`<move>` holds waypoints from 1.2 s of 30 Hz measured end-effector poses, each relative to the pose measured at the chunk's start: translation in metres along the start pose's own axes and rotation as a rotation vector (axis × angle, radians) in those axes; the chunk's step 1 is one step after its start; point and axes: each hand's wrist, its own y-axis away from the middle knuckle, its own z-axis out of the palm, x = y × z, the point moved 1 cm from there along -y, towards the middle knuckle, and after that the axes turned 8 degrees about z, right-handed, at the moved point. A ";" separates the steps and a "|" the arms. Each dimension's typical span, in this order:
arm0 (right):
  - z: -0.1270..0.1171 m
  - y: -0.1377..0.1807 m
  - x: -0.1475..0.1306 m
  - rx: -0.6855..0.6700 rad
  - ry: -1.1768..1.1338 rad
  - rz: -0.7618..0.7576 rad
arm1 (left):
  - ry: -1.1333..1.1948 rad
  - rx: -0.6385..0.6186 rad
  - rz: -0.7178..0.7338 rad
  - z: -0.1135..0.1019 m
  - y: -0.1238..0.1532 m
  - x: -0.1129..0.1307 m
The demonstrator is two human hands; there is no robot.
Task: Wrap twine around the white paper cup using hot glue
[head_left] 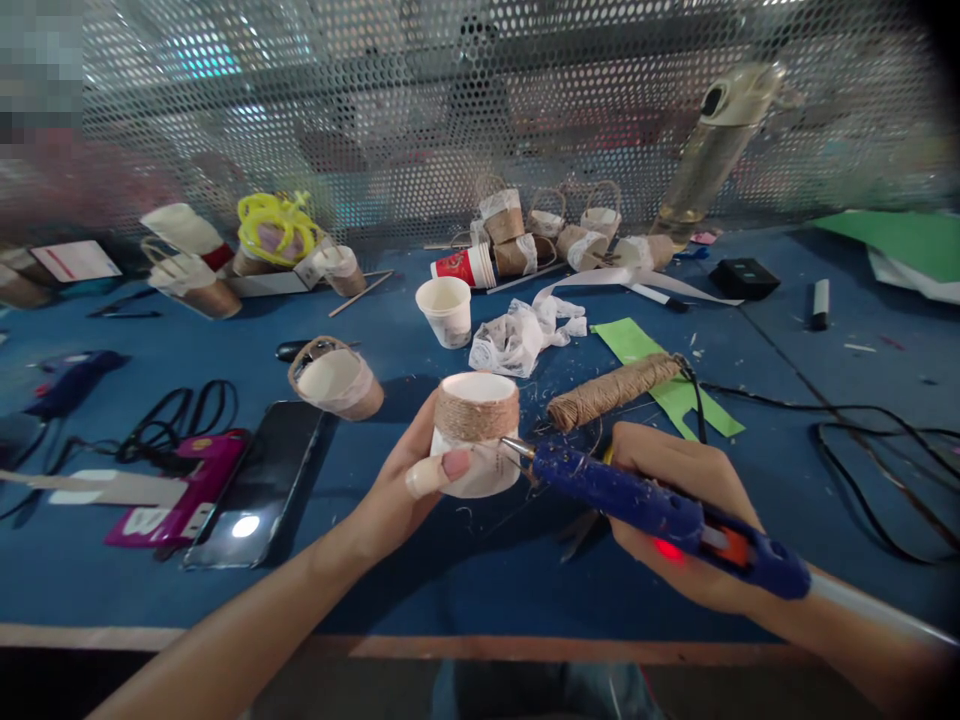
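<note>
Head view
Left hand [397, 490]: closed around a paper cup [476, 440], with the thumb pressed across the cup's front and the fingers hidden behind it.
Paper cup: held upright just above the table [450, 580], near the middle of its near edge; a band of brown twine is wound around the upper part, and the lower part is bare white.
Right hand [675, 468]: wrapped fully around the grip of a blue glue gun [600, 487].
Glue gun: held nearly level, with its metal nozzle set against the cup's right side just below the twine band; a red light is seen on the body.
Twine spool [611, 390]: laid on its side just beyond the right hand, partly on a green paper strip [660, 375].
Finished cup [335, 378]: tipped on its side to the left of the held cup, with a twine handle over its mouth.
Smartphone [259, 480]: laid flat toward the near left, beside a pink case [187, 490].
Plain white cup [447, 310]: stood upright at the table's middle, next to a crumpled white lace piece [517, 338].
Far edge: a row of wrapped cups [525, 240] and a bottle [716, 150] are set against a perforated metal screen [375, 120].
Left edge: a second glue gun [71, 380] is laid down.
</note>
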 end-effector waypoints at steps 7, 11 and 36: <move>-0.001 0.000 0.001 0.009 0.028 0.028 | 0.110 -0.100 0.015 0.005 -0.001 0.006; 0.000 0.000 0.003 0.012 0.033 0.071 | 0.108 -0.108 0.011 0.007 -0.003 0.007; 0.027 -0.003 0.007 0.234 -0.347 0.228 | -0.336 -0.028 0.011 0.022 -0.004 -0.001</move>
